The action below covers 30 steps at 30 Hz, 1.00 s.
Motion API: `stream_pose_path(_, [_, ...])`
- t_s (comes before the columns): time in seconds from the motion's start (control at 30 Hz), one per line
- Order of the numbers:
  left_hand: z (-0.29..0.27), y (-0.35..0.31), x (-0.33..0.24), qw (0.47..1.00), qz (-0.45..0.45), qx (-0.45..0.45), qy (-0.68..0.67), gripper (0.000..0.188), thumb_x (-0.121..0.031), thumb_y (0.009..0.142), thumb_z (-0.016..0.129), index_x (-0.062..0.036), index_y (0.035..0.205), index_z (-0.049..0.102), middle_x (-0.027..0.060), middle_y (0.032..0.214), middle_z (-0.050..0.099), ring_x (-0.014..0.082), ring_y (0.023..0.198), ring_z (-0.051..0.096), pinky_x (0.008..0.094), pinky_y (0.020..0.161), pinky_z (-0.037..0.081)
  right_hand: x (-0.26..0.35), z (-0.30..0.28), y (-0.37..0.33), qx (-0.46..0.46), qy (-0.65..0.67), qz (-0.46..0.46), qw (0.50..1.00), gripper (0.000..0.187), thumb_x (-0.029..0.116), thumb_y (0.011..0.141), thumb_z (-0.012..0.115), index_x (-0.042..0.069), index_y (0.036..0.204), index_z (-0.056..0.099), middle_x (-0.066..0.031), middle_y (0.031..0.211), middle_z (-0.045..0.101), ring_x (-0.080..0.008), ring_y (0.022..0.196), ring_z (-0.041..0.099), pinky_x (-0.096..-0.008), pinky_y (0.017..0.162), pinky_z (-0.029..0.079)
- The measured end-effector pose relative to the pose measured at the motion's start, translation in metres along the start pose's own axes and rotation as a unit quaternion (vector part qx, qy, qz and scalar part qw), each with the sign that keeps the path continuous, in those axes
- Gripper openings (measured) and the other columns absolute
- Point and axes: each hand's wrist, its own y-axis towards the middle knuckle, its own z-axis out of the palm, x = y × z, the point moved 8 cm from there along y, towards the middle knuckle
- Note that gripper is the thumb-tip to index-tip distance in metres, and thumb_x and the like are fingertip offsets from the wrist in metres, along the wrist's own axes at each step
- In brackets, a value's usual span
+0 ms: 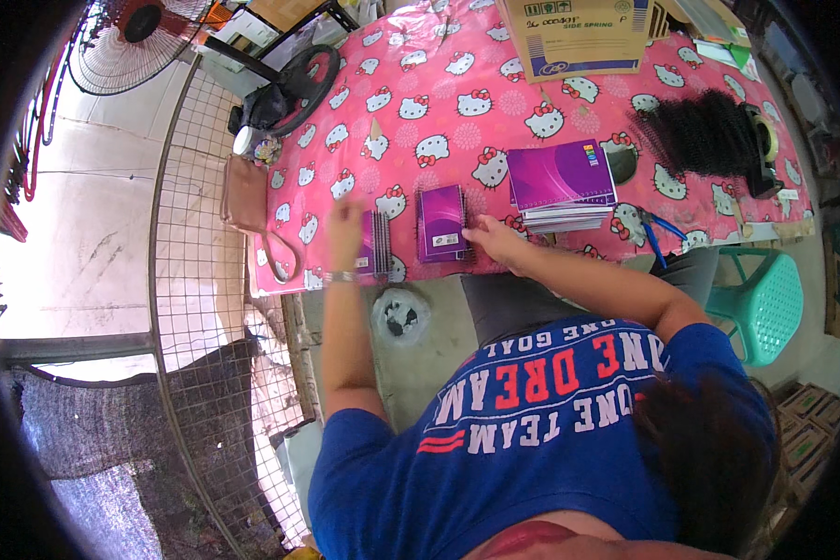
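Two small stacks of purple spiral notebooks lie near the table's front edge. My left hand (345,224), with a bracelet at its wrist, is over the left edge of the left notebook stack (368,245); its fingers are blurred and partly hidden. At the right edge of the middle notebook stack (441,219), my right hand (497,243) touches the side with its fingers a little apart. The middle stack's lower notebooks stick out slightly under the top one. Farther right, larger purple notebooks (560,175) form a thicker pile.
Pliers with blue handles (661,233) lie right of the pile, below black binding coils (695,135). A cardboard box (579,42) stands at the back. A brown pouch (245,193) lies at the left edge. A green stool (765,303) stands at right.
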Motion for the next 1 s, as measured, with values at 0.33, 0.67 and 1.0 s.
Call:
stream_pose_path(0.33, [0.124, -0.085, 0.026, 0.87, -0.35, 0.091, -0.335, 0.025, -0.012, 0.085, 0.061, 0.0043, 0.103, 0.061, 0.0148, 0.094, 0.067, 0.025, 0.082, 0.066, 0.0386, 0.073, 0.054, -0.003, 0.04, -0.008, 0.124, 0.146, 0.111, 0.975, 0.045, 0.024, 0.092, 0.057, 0.005, 0.13, 0.042, -0.0119, 0.117, 0.058, -0.0222, 0.1, 0.059, -0.0365, 0.085, 0.049])
stream_pose_path(0.67, [0.045, -0.121, -0.282, 0.851, 0.127, 0.179, -0.476, 0.055, 0.005, 0.086, 0.055, 0.0008, 0.138, 0.04, 0.0123, 0.128, 0.056, 0.0218, 0.114, 0.055, 0.0374, 0.102, 0.041, 0.249, -0.065, -0.173, -0.037, -0.166, -0.488, 0.856, 0.066, 0.021, 0.089, 0.067, -0.002, 0.139, 0.03, -0.0203, 0.126, 0.049, -0.0278, 0.117, 0.052, -0.0365, 0.096, 0.043])
stream_pose_path(1.0, [0.168, -0.117, -0.298, 0.965, 0.192, 0.016, -0.179, 0.057, -0.008, 0.09, 0.063, 0.0053, 0.139, 0.038, 0.0112, 0.101, 0.064, 0.0156, 0.085, 0.06, 0.0268, 0.074, 0.048, 0.193, -0.177, -0.119, -0.014, -0.102, -0.426, 0.899, 0.083, 0.003, 0.079, 0.071, -0.001, 0.146, 0.021, -0.0169, 0.123, 0.053, -0.0229, 0.116, 0.052, -0.0351, 0.099, 0.041])
